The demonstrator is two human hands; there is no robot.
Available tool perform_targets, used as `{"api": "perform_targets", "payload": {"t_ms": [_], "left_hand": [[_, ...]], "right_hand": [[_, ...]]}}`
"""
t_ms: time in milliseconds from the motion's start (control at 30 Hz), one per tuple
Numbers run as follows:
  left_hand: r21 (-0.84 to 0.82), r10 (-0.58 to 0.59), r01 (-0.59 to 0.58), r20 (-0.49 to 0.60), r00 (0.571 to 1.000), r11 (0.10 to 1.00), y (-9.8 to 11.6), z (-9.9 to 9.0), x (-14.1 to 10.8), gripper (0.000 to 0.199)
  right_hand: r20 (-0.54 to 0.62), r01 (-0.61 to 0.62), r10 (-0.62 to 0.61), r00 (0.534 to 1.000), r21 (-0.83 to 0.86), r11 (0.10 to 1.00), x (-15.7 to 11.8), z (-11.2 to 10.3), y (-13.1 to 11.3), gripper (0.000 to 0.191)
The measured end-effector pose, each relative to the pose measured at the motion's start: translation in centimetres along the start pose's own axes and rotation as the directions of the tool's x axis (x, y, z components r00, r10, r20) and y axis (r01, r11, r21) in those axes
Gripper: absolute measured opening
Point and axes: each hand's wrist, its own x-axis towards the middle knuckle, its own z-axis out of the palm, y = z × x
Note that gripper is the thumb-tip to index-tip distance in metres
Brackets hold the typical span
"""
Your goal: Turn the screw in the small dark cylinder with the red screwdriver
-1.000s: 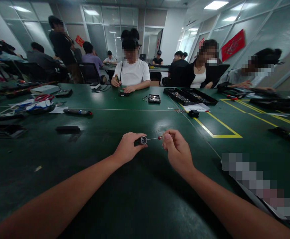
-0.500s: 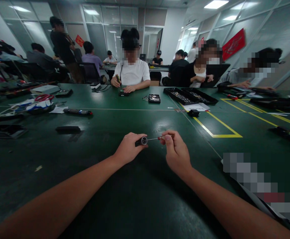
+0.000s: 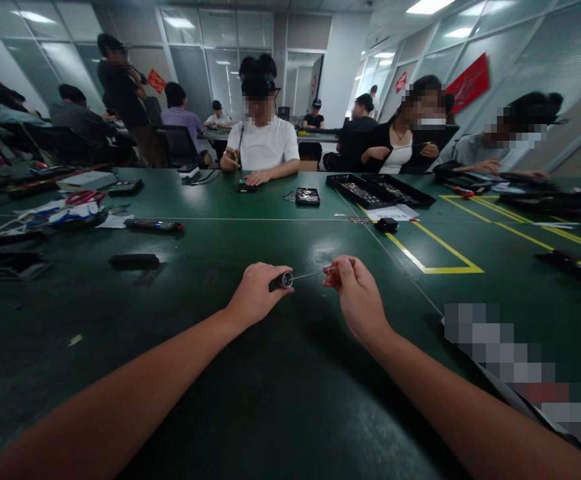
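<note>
My left hand [image 3: 256, 293] is closed around a short black cylinder [image 3: 285, 280] whose round, silver-rimmed end faces right. In my right hand [image 3: 359, 293] is a screwdriver [image 3: 306, 275] with a thin metal shaft and a reddish handle, mostly covered by the fingers. The shaft points left, and its tip is at the cylinder's open end; whether it touches anything inside cannot be made out. Both hands are held above the green table [image 3: 250, 400], in front of me.
A black bar-shaped piece [image 3: 134, 261] and a dark pen-like tool [image 3: 153, 225] lie to the left. Red-handled scissors [image 3: 84, 197] rest farther back. A small black block [image 3: 385, 225] and black parts trays [image 3: 378, 192] are at the right. Across the table sits a person in white [image 3: 263, 147].
My right hand has shifted slightly right and tilted the screwdriver, its handle end now higher. The left hand keeps its hold on the cylinder. The view has moved a little.
</note>
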Motion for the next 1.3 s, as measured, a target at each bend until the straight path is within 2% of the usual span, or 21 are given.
{"api": "perform_targets", "payload": {"t_ms": [233,533,733,833,967,1133,1233,1300], "left_hand": [[-0.013,0.019,-0.02,-0.019,1.0,1.0,-0.2,0.2,-0.1,0.039],[-0.019,-0.023,0.023,0.006,1.0,1.0,0.2,-0.1,-0.1,0.038],[-0.016,-0.013,0.013,0.004,1.0,1.0,0.0,0.1,-0.2,0.038],[-0.019,-0.008,0.008,0.007,1.0,1.0,0.0,0.1,-0.2,0.038],[-0.021,-0.008,0.008,0.009,1.0,1.0,-0.1,0.2,-0.2,0.038],[-0.014,-0.011,0.012,0.014,1.0,1.0,-0.1,0.2,-0.2,0.038],[-0.016,-0.017,0.018,0.034,0.999,1.0,0.0,0.1,-0.2,0.038],[-0.014,-0.003,0.003,0.039,0.999,1.0,0.1,0.0,-0.2,0.038]], "right_hand": [[0.066,0.137,-0.127,0.99,-0.196,0.971,-0.7,0.0,-1.2,0.025],[0.11,0.173,-0.15,0.983,-0.247,0.953,-1.0,0.0,-1.7,0.022],[0.209,0.219,-0.167,0.964,-0.261,0.94,-1.6,-0.1,-2.2,0.028],[0.207,0.272,-0.21,0.956,-0.345,0.898,-1.8,-0.2,-2.4,0.034],[0.195,0.306,-0.245,0.95,-0.423,0.853,-1.9,-0.3,-2.5,0.022],[0.252,0.355,-0.264,0.931,-0.464,0.811,-2.2,-0.3,-2.4,0.021],[0.228,0.319,-0.24,0.943,-0.425,0.847,-2.1,0.0,-2.0,0.022],[0.151,0.216,-0.176,0.973,-0.32,0.922,-1.5,0.0,-1.4,0.024]]}}
